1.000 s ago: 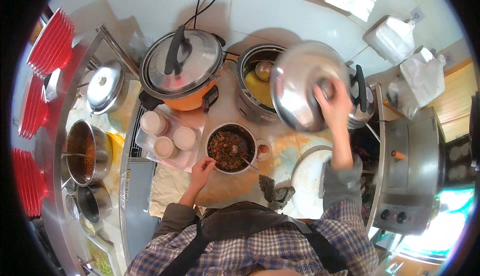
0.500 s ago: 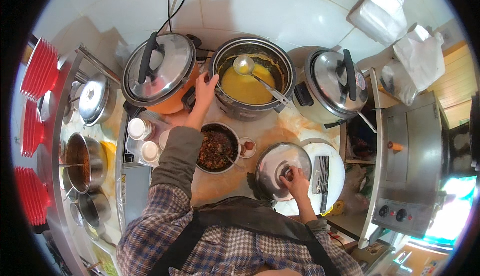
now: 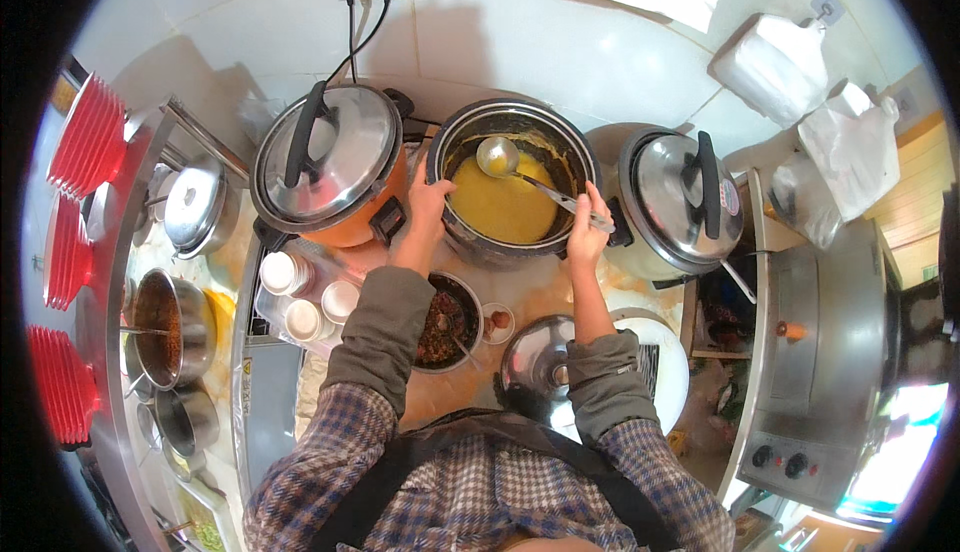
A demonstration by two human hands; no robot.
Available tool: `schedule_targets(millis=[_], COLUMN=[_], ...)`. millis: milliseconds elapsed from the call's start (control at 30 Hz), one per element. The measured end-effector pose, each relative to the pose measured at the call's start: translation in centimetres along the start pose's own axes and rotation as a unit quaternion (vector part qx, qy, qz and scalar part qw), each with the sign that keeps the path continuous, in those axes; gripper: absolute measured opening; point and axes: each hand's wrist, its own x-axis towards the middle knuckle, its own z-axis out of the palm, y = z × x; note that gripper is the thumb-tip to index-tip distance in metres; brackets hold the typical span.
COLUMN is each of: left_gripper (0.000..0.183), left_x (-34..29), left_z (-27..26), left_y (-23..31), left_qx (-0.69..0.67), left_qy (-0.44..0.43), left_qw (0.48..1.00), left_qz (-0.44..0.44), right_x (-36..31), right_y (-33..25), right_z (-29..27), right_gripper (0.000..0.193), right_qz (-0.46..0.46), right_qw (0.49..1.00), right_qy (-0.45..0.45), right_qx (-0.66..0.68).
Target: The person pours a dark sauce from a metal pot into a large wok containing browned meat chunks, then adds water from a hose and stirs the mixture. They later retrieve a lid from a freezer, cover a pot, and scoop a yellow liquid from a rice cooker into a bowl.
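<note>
A dark, deep pot point(image 3: 470, 238) holds thick yellow soup point(image 3: 500, 207). A metal ladle point(image 3: 498, 157) rests in it, its bowl in the soup and its handle leaning over the right rim. My left hand point(image 3: 426, 204) grips the pot's left side. On the opposite side my right hand point(image 3: 584, 237) is closed at the rim, and the ladle's handle crosses it; the fingertips are partly hidden. Below my forearms, a steel lid point(image 3: 535, 367) lies by a round white cutting board point(image 3: 672, 362). A bowl of dark chopped food point(image 3: 445, 327) sits between my arms.
An orange cooker point(image 3: 330, 177) with a lid stands to the left, a pale lidded cooker point(image 3: 680, 202) to the right. Stacked white cups point(image 3: 286, 274) fill a tray by my left sleeve. A cleaver lies partly hidden on the board. Red plates point(image 3: 85, 137) line the left shelf.
My right hand has left the lid's knob and come up to the pot's right rim. My left hand has closed on the left side. The view has shifted slightly.
</note>
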Motion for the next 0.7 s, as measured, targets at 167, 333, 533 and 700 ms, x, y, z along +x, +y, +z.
schedule_targets(millis=[167,333,533,700], left_gripper=[0.074,0.069,0.06,0.066], left_x=[-1.8,-5.4,-7.7,-9.0], left_z=[0.7,1.7,2.7,2.8], left_y=[2.1,5.0,8.0,8.9], left_qx=[-0.047,-0.192,-0.244,-0.248], left_qy=[-0.027,-0.07,-0.124,-0.133], left_qw=[0.995,0.971,0.944,0.943], left_qz=[0.078,0.127,0.186,0.179], right_x=[0.9,1.4,1.3,1.1], right_y=[-2.0,-6.2,-8.1,-8.0], right_z=[-1.5,-5.0,-7.5,-8.6], right_gripper=[0.034,0.044,0.043,0.041], right_qz=[-0.058,-0.103,-0.142,-0.157], right_qw=[0.991,0.989,0.983,0.982], right_qy=[-0.002,-0.036,-0.042,-0.053], right_qx=[0.118,0.101,0.11,0.085])
